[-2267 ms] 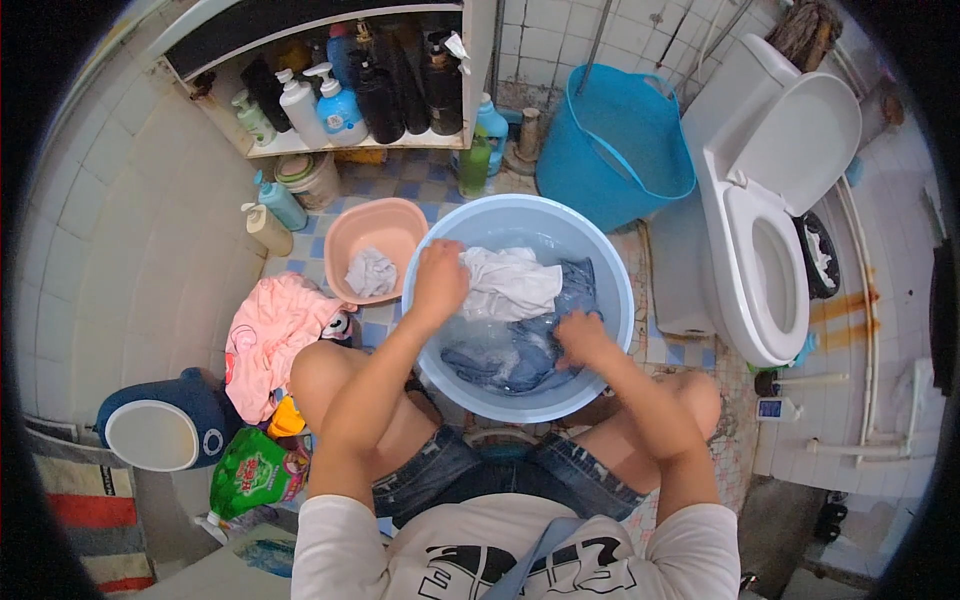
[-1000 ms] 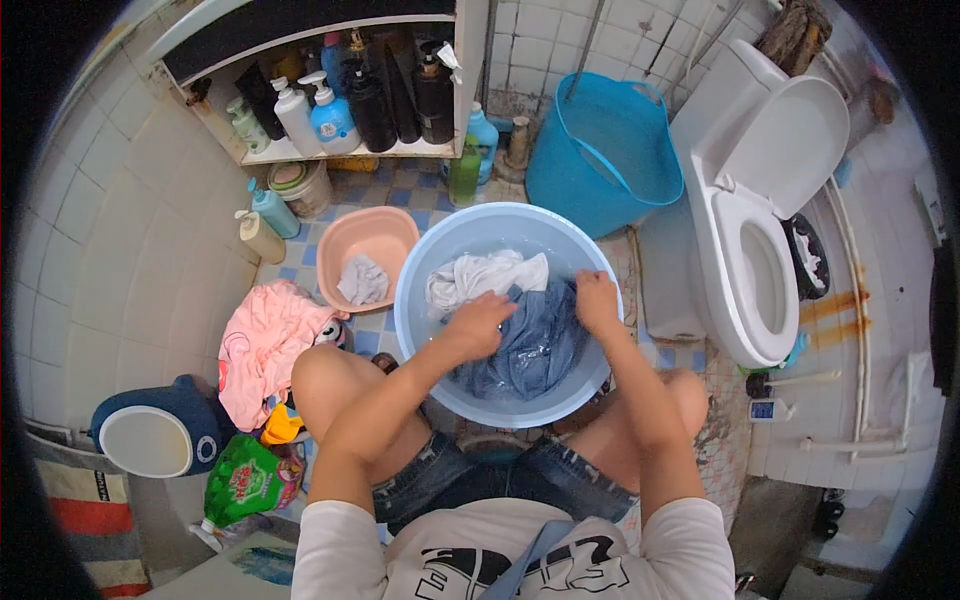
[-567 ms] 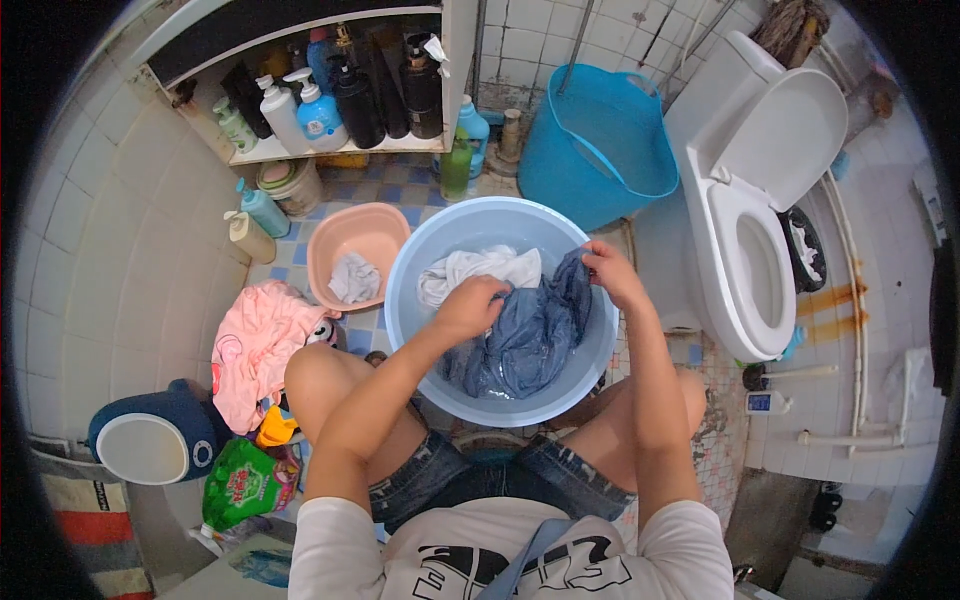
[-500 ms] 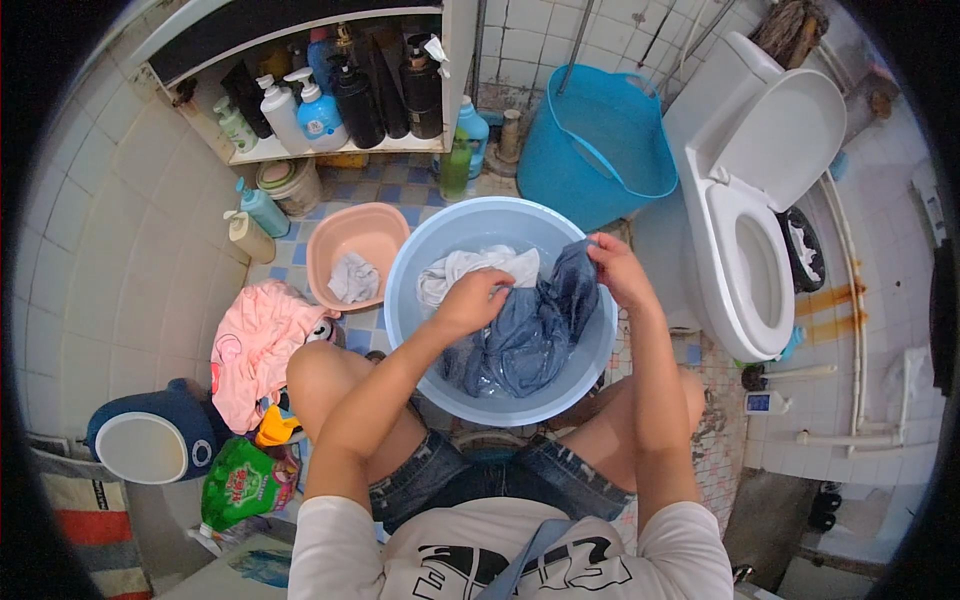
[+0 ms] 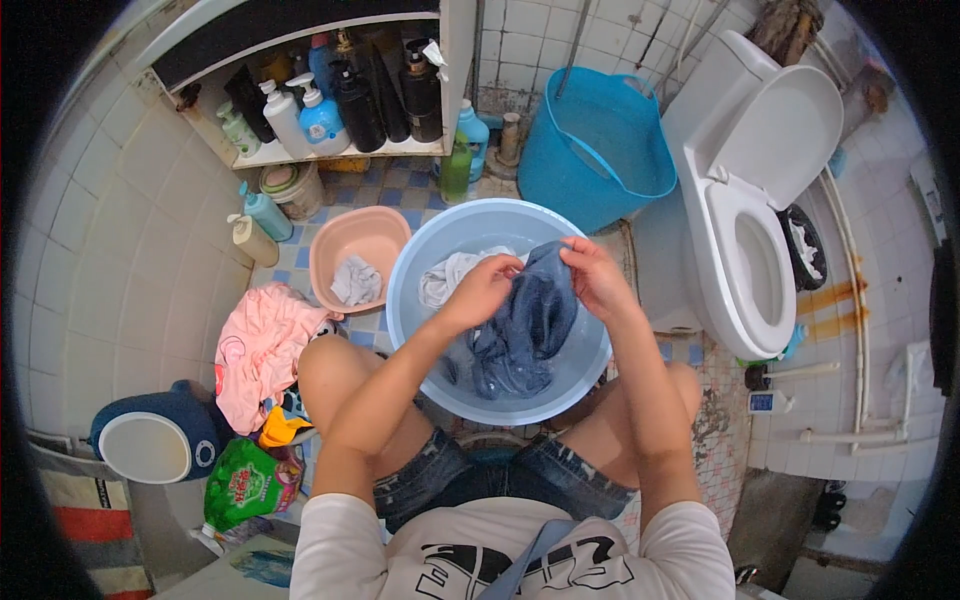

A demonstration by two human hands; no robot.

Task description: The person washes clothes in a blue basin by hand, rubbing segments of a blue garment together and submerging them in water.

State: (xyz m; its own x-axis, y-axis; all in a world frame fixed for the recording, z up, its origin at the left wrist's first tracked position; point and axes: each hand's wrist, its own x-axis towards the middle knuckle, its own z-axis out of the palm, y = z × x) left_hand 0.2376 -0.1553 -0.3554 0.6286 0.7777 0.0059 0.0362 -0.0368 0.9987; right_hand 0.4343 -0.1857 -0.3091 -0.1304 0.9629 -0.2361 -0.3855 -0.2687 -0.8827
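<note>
A wide light blue basin point(image 5: 402, 330) of water stands between my knees. In it lies a wet dark blue garment point(image 5: 522, 335), its upper part lifted between my hands and its lower folds in the water. My left hand point(image 5: 482, 288) pinches the garment's upper left edge with bent fingers. At the upper right edge, my right hand point(image 5: 598, 280) is closed on the same cloth, thumb and fingers together. A white cloth point(image 5: 448, 276) sits in the basin behind my left hand, partly covered by it.
Left of the basin is a pink tub point(image 5: 330, 245) holding a pale cloth point(image 5: 356, 280). Pink clothes point(image 5: 262, 345) and a green detergent bag point(image 5: 250, 485) lie nearer me. A blue bucket point(image 5: 560, 170) stands behind, a toilet point(image 5: 715, 240) at right, a bottle shelf point(image 5: 285, 152) at back left.
My right hand has moved left and slightly nearer me, closer to my left hand, which shifted a little right. The dark garment is bunched more narrowly and raised between them.
</note>
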